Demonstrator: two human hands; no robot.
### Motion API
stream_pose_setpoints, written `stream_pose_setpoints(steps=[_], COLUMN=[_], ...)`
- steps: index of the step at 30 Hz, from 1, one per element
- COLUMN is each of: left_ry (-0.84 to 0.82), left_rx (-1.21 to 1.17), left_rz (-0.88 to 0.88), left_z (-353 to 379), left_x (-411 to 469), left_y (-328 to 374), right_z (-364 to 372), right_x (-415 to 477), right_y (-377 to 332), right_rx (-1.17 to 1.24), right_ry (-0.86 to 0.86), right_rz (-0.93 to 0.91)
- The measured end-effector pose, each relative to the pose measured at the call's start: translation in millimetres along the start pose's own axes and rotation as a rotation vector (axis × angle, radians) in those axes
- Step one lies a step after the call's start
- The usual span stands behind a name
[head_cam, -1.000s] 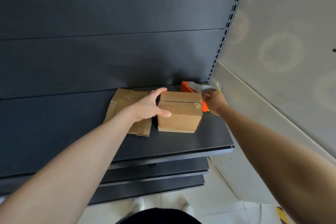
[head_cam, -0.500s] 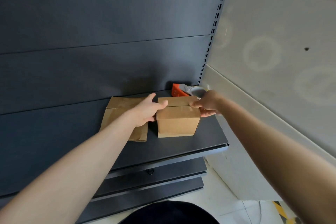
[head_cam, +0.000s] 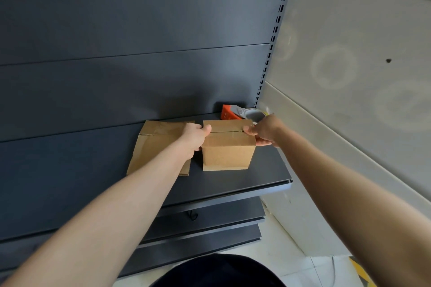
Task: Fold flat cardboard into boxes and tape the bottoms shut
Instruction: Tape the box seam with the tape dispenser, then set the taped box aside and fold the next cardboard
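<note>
**A:** Report the lower edge of the frame.

**B:** A dark rounded garment (head_cam: 217, 272) fills the bottom centre. Pale floor tiles (head_cam: 291, 263) lie to its right. Two lower dark grey shelves (head_cam: 210, 221) step back above it.

**A:** Location of the work item?

**B:** The small brown cardboard box (head_cam: 227, 154) stands on the dark grey metal shelf (head_cam: 245, 184) at centre frame, set back from the front lip. Its top flaps are closed, with a seam running left to right.

**A:** Hand status?

**B:** The left hand (head_cam: 194, 136) grasps the box, with the thumb over the top left edge and the fingers down the left face. The right hand (head_cam: 264, 131) grasps the box, with the thumb on the top near the seam and the fingers curled against the right face.

**A:** Adjacent items?

**B:** A flattened brown cardboard sheet (head_cam: 158, 147) lies on the shelf just left of the box, partly under the left wrist. An orange tape dispenser (head_cam: 229, 113) with a grey roll sits behind the box, against the dark back panel (head_cam: 140, 30). A pale wall (head_cam: 349, 77) occupies the right of the frame.
</note>
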State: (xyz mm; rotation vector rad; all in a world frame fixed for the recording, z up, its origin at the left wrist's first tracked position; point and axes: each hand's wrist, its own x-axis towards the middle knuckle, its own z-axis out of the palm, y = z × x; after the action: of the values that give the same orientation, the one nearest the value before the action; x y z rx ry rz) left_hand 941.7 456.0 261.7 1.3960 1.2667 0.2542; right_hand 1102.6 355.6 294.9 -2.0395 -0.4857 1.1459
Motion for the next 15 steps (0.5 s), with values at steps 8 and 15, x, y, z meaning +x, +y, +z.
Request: stream_pose_setpoints(steps=[8,15], left_ry=[0.127,0.165], left_rx=[-0.263,-0.279], left_rz=[0.031,0.113], left_z=[-9,-6], left_x=[-12,-19], left_y=[19,9], right_z=[-11,-9], right_x=[-14,-14], right_y=[-15,-11], right_rx=[0.000,0.106], right_ry=[0.047,-0.028], right_rz=[-0.016,-0.048])
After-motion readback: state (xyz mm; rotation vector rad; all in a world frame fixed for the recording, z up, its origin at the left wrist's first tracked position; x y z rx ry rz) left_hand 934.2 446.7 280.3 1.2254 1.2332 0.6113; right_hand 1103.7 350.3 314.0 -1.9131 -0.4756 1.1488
